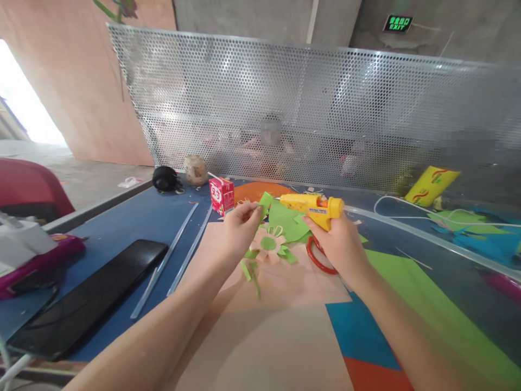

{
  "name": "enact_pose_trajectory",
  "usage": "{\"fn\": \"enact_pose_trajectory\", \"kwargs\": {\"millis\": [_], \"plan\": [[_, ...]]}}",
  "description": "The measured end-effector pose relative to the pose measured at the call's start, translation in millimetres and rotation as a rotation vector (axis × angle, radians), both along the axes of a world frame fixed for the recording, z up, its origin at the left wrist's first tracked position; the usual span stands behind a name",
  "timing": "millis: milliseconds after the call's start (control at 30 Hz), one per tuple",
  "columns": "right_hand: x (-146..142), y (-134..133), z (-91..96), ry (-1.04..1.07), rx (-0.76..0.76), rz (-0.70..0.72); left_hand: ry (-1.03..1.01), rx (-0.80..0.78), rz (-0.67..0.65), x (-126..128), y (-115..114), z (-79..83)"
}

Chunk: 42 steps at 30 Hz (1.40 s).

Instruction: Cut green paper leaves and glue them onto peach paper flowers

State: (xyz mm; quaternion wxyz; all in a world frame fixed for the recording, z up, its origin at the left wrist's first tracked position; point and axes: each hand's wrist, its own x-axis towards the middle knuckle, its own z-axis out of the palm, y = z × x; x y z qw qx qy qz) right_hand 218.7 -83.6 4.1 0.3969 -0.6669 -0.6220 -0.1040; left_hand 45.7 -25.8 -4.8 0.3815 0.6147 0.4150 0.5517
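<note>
My right hand [340, 241] grips a yellow glue gun [311, 206], its nozzle pointing left. My left hand [240, 225] pinches a small green paper piece [265, 202] just in front of that nozzle. Below both hands a pink paper flower with a green centre [268, 244] lies on a peach paper sheet [285, 315]. Green paper scraps [290, 221] and thin green strips [248, 270] lie around the flower. A red scissor handle [315, 259] shows under my right hand.
A red-and-white drink carton [222, 195] stands behind my left hand. A black phone [87, 298] lies at the left on the blue table [134, 222]. A perforated metal screen [309, 108] closes the back. Green, blue and orange sheets lie at right, with a yellow packet [431, 185].
</note>
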Motion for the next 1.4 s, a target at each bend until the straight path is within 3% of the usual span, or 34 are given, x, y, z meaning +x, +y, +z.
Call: {"fn": "enact_pose_trajectory", "kwargs": {"millis": [500,1133,1233,1400], "plan": [[0,-1,1.1,0.014,-0.011,-0.008,0.107,0.063,-0.047,3,-1,-2.4],[-1,1,1.3,0.045,-0.048,0.020,-0.020,0.060,-0.011,-1,1,-1.1],[6,6,2.5,0.173,-0.075,0.053,-0.023,0.063,-0.004,-1,0,0.5],[39,15,1.6,0.606,-0.216,0.081,-0.016,0.025,-0.004,0,0,0.6]]}}
